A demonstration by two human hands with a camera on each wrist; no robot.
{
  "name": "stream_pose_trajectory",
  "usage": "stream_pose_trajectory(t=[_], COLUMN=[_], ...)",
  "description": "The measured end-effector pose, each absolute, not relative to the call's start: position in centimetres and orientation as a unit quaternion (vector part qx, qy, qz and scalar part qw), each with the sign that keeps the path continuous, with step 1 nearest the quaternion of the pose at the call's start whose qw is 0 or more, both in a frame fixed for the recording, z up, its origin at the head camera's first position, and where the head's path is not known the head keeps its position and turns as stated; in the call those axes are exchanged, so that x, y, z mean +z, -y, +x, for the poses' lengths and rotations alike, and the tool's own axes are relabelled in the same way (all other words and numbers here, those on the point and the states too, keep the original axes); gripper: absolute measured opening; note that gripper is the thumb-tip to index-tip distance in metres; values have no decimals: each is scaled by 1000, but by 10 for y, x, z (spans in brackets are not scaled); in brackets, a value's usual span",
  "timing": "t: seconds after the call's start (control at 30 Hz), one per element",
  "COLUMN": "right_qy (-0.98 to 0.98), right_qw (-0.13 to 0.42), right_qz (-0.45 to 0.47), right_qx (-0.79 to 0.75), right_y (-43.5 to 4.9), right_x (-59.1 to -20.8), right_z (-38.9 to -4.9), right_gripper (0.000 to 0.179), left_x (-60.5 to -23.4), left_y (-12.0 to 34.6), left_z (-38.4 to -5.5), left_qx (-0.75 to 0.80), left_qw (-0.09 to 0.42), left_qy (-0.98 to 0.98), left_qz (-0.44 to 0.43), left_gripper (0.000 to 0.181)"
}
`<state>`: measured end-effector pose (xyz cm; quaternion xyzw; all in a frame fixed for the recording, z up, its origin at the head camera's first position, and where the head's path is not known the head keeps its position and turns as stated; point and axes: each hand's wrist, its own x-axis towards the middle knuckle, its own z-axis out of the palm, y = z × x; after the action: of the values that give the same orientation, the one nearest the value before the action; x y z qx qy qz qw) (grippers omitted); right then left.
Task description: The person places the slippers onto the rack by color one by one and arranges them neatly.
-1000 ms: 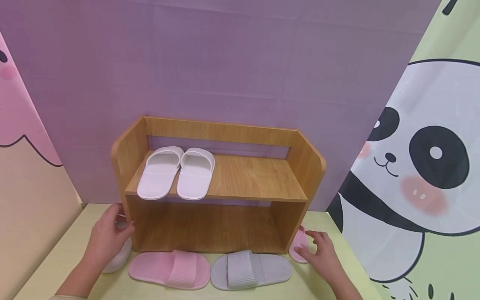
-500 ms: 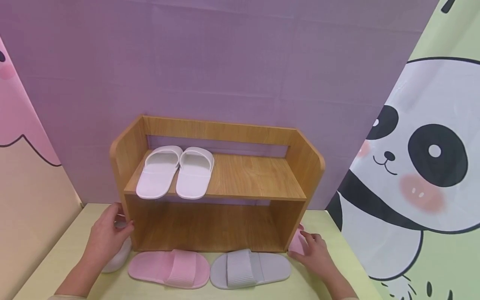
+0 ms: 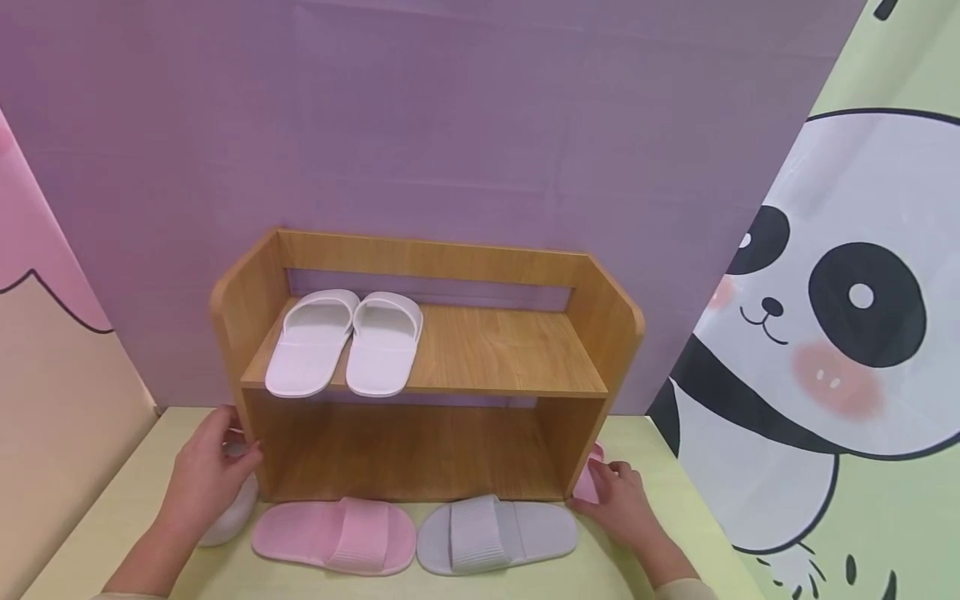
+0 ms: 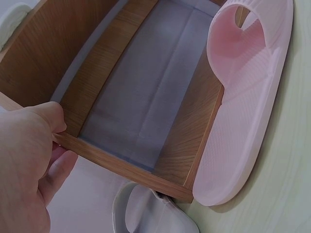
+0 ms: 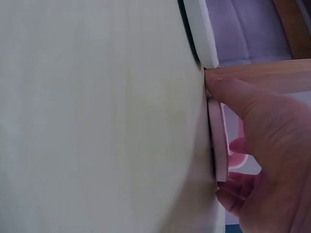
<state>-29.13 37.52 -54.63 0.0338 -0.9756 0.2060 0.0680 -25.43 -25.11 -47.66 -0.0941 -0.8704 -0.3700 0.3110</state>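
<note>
A wooden shoe rack [image 3: 450,457] has a pair of white slippers [image 3: 303,358] on its upper shelf, toward the left. My left hand [image 3: 202,479] grips the front edge of the rack's left side panel, thumb and fingers on opposite sides. A pale slipper [image 4: 163,216] lies outside that panel, partly hidden by the hand. At the rack's lower right corner, my right hand [image 3: 618,500] has its thumb on the panel's front edge. Its other fingers are around a pink slipper [image 5: 218,141] lying outside the panel; I cannot tell how firmly they touch it.
In front of the rack, a pink slipper [image 3: 333,536] and a grey slipper [image 3: 497,535] lie lengthwise on the pale table [image 3: 390,587]. A purple cloth [image 3: 442,125] hangs behind. Printed panels flank the table, with a panda [image 3: 847,333] at right.
My right hand has moved left and down to the rack's lower right corner, its fingers now over the pink slipper there. My left hand stays on the rack. The head view has shifted slightly.
</note>
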Motion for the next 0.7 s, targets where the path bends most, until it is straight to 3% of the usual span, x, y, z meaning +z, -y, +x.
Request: stream_pose_trajectory(t=[0.2,0.43,0.7], right_qy=[972,971,972], right_qw=[22,16,5], right_qz=[6,-5,-18], right_qx=[234,240,236], right_y=[-374,-374,-373], right_x=[-539,-536,-533], right_z=[-292,-290,-288], right_gripper=[95,89,94], left_x=[-477,-476,-475], left_y=[251,250,249], left_z=[-254,-253,-253], left_qx=[-371,-369,-374], left_qw=[316,314,304], left_qy=[868,870,872], left_qz=[-95,-93,-86], left_gripper=[41,43,45])
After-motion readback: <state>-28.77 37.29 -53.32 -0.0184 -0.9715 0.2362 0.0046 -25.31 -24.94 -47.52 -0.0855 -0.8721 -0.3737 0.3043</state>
